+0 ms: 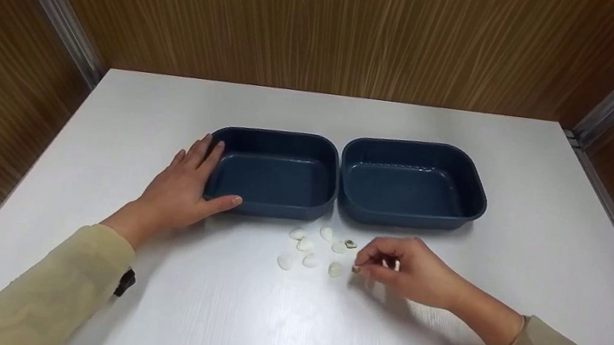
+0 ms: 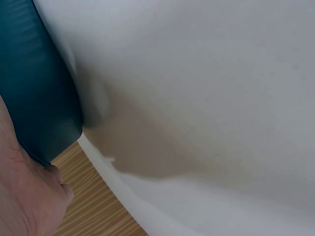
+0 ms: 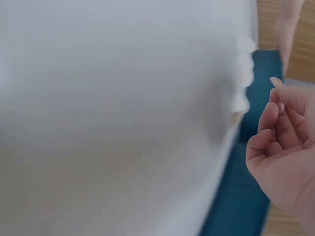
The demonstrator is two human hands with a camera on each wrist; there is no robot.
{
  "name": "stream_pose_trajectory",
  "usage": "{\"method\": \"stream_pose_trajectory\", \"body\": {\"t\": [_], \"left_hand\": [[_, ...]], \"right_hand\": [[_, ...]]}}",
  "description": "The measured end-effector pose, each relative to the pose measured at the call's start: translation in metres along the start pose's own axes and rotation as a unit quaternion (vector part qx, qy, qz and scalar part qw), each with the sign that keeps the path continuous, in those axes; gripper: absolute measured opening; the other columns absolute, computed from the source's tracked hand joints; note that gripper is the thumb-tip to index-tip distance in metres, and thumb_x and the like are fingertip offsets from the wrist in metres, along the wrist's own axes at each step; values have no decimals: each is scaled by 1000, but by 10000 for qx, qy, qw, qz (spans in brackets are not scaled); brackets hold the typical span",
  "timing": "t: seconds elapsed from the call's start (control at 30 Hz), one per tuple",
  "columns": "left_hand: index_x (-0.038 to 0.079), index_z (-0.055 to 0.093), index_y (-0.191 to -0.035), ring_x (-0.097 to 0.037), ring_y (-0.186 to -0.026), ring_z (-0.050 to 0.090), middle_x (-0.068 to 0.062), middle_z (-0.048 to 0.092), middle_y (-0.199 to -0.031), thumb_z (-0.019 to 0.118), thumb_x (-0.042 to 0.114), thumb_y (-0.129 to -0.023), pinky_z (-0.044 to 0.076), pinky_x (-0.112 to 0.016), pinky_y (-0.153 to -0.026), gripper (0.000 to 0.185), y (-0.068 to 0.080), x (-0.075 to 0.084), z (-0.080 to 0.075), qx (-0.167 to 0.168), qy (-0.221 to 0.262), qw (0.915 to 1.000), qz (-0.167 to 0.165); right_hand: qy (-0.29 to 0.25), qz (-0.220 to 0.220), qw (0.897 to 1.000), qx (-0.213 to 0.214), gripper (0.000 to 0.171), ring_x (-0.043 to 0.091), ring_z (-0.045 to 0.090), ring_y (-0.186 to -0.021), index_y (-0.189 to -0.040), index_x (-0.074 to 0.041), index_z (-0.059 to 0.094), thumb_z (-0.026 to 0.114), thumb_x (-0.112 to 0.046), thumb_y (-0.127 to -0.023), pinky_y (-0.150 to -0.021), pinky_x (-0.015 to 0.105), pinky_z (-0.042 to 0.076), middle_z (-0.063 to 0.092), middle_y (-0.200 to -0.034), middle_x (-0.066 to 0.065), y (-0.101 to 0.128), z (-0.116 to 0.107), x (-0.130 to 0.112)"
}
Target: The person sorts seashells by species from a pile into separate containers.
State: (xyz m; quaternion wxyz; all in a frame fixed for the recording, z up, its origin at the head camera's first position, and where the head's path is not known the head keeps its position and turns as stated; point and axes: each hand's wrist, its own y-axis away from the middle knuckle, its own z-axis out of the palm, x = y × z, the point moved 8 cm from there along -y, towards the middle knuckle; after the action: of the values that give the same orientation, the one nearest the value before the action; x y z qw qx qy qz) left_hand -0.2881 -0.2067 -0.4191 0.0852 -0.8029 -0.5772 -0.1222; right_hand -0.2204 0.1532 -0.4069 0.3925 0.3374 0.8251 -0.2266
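My left hand [image 1: 180, 184] rests at the left end of a dark blue rectangular bin [image 1: 271, 210]. Its fingers lie along the rim with the thumb at the front corner; in the left wrist view this hand [image 2: 29, 191] is against the bin's wall [image 2: 44, 88]. Low over the table, my right hand [image 1: 417, 271] pinches a small brownish shell [image 1: 356, 269] between thumb and fingertips. Just left of it lie several flat whitish seashells [image 1: 305, 245] in a loose cluster. A darker shell [image 1: 351, 244] sits among them, close to the right fingertips.
A second dark blue bin [image 1: 409, 219] stands beside the first, their ends nearly meeting, behind the shells. Both bins show bare floors. The white table [image 1: 236, 320] is bordered by wood-grain panels [image 1: 341, 25] at the back and sides.
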Motion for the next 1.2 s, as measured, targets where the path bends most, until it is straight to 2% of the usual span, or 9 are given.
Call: {"method": "stream_pose_trajectory", "body": {"t": [0.13,0.27,0.43,0.6,0.93,1.07,1.2], "left_hand": [[12,3,-171,-37,-163,4,-17,-2,-177,45,85,-95,5,-53,-130,114,-1,-1,1,-27,-20,10000,-18],[12,3,-171,-37,-163,4,-17,-3,-177,45,86,-94,4,-53,-130,115,-1,-2,1,-57,10,10000,-55],[11,3,-171,-37,-163,4,-17,-3,-177,46,86,-94,5,-52,-130,116,-3,-5,2,-50,12,10000,-72],[8,3,-171,-36,-163,3,-17,-4,-177,46,86,-94,4,-52,-130,117,-4,-6,1,-33,-49,10000,-80],[8,1,-171,-36,-163,1,-17,-4,-177,43,89,-93,3,-52,-130,120,-2,-6,3,-151,-76,9997,-147],[10,0,-171,-37,-163,2,-17,-5,-177,42,90,-92,4,-52,-130,120,-4,-4,3,-167,-62,9998,-111],[10,1,-171,-37,-163,3,-17,-5,-177,42,90,-92,4,-52,-130,120,-5,-3,4,-151,-60,9998,-87]], "right_hand": [[-138,-160,9996,189,10,12,58,-73,-105,-14,79,74,-6,-100,-65,23,48,74,-90,1,-27,-5,-25],[-452,-112,9981,413,6,14,60,-73,-105,-8,78,75,-8,-100,-63,21,50,74,-90,4,-61,-10,-40],[-587,111,9960,672,7,14,61,-79,-105,-4,77,74,-8,-100,-68,21,49,76,-95,10,-106,-11,-40],[-608,361,9934,899,8,14,61,-81,-108,-4,76,73,-8,-101,-69,21,49,76,-101,16,-136,-11,-29],[-635,541,9919,955,9,13,62,-83,-108,-4,75,73,-9,-101,-70,23,50,75,-100,9,-161,3,-16],[-516,581,9923,963,13,13,61,-84,-113,0,75,71,-7,-102,-72,23,49,74,-102,12,-163,5,-16],[-308,649,9920,1042,17,14,60,-86,-119,-1,74,69,-4,-103,-73,24,50,72,-103,8,-158,1,-18]]}}
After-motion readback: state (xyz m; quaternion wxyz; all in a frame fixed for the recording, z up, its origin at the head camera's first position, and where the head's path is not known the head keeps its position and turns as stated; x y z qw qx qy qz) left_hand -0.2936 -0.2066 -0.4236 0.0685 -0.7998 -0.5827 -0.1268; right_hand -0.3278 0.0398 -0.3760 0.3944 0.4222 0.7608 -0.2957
